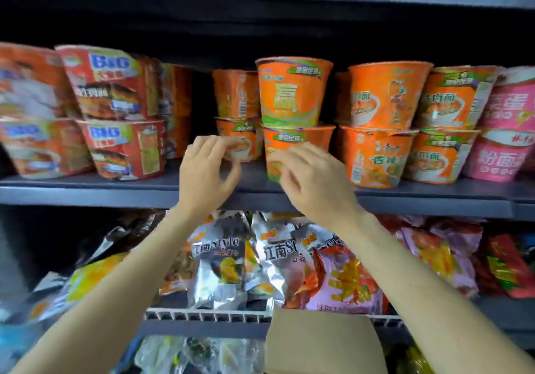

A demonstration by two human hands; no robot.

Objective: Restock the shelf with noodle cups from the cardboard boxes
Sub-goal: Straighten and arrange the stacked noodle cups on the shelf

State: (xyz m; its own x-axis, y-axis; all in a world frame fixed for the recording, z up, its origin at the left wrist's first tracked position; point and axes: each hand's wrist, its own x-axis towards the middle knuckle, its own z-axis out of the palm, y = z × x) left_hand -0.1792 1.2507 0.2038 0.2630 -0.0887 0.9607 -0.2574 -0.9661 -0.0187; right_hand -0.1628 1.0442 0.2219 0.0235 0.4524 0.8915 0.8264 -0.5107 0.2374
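Observation:
Orange noodle cups stand stacked two high on the dark shelf [115, 191]. The front middle stack has an upper cup [292, 93] on a lower cup [301, 142]. My left hand [208, 177] hovers at the shelf edge just left of that stack, fingers curled and apart, holding nothing. My right hand [312, 182] is in front of the lower cup, fingers loosely bent, covering part of its wall; no grip on it shows. A second stack of orange cups [237, 96] stands further back. A cardboard box flap [321, 342] shows at the bottom.
Red "BIG" noodle cups [115, 84] fill the left of the shelf, more orange cups [385, 96] and pink cups [509, 104] the right. A gap lies between the red and orange cups. Snack bags [220, 263] crowd the lower shelf behind a white wire rail [202, 314].

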